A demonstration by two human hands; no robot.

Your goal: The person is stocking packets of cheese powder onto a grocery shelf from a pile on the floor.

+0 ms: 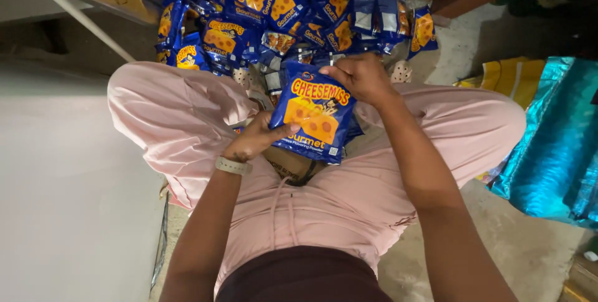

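Seated cross-legged on the floor, the person holds 1 blue snack packet (pixel 314 118) printed with orange cheese shapes above the lap: the left hand (pixel 256 139) grips its lower left edge, thumb on the face, while the right hand (pixel 361 76) pinches its top right corner. The step in hand appears to be handling a single packet drawn from the heap of matching packets (pixel 280 18) just beyond the knees; a brown item (pixel 288 164) beneath the packet, possibly a carton, is largely hidden, so any next move calls for both grips kept firm while the packet is guided clear of the heap
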